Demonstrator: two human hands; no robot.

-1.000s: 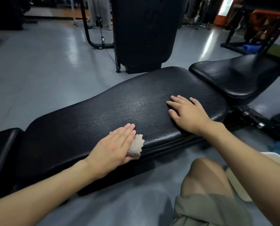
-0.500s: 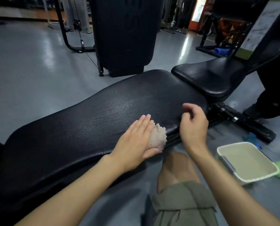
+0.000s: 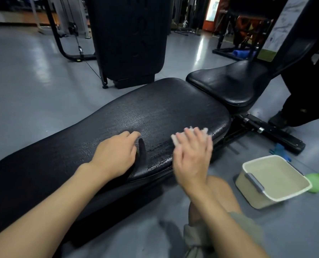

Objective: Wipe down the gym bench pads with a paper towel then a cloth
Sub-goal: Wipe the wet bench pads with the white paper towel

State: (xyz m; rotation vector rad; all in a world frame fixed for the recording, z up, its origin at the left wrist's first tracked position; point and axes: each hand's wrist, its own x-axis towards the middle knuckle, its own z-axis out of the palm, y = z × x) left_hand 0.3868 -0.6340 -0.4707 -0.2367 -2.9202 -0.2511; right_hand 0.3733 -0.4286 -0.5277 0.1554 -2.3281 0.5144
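The person kneels beside the long black textured gym bench pad (image 3: 155, 112), which lies flat across the middle of the room with wet streaks and droplets near its front edge. Their left hand (image 3: 116, 155) rests on the pad near that edge, fingers loosely bent with the tips down on the vinyl, and nothing shows in it. Their right hand (image 3: 192, 155) is blurred; its fingers are straight and spread, and it presses flat on a crumpled white paper towel (image 3: 175, 139), which peeks out past the fingertips and at the thumb side, on the pad's right end close to the corner. Just beyond that end is the smaller glossy black seat pad (image 3: 227, 84), tilted up on the black metal bench frame (image 3: 270, 131). On the grey floor (image 3: 24, 81) to the right stands a cream rectangular plastic basin (image 3: 257, 192) with a grey handle. A round green object (image 3: 315, 180) touches its far side, and a small blue crumpled item (image 3: 278, 148) lies beside the frame. Behind the bench stands a tall black machine housing (image 3: 129, 38). At the far right is another person's dark trouser leg (image 3: 303, 90).
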